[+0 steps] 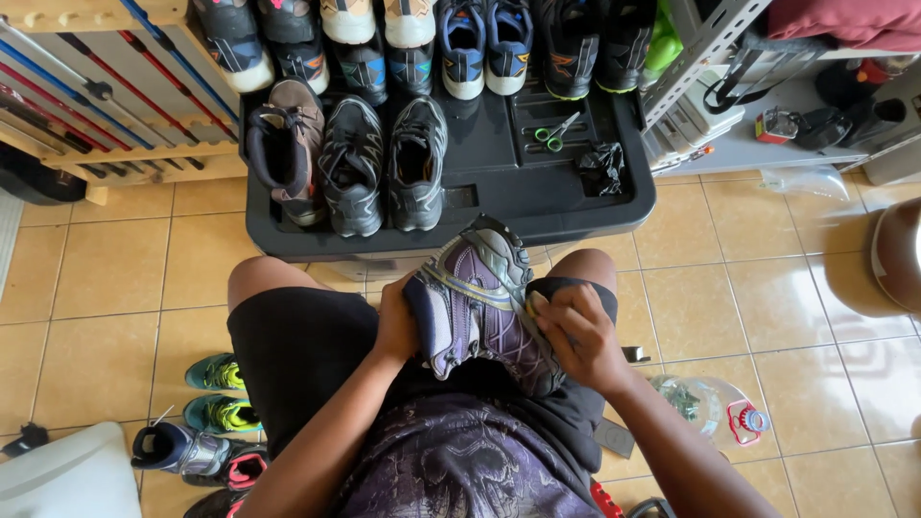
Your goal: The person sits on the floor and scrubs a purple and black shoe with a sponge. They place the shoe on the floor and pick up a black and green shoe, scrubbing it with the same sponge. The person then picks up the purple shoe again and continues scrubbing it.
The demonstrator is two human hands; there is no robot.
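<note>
While the fingers [561, 312] of the right hand [578, 336] press, curled, against the side of a purple and grey shoe [480, 302], the left hand [396, 324] closes around the shoe's opposite side, its fingers hidden behind the upper. Both hands thus hold the shoe, toe pointing away, above the lap of the seated person in black shorts [297, 355]. Just beyond the knees stands a dark plastic bin [518, 192] whose lid carries three dark shoes [350, 163] in a near row, more pairs behind them, green-handled scissors [554, 132] and a crumpled black bag [602, 165]. On the tiled floor [115, 269], green shoes [219, 393] lie to the left; a clear plastic bottle [715, 408] lies to the right.
</note>
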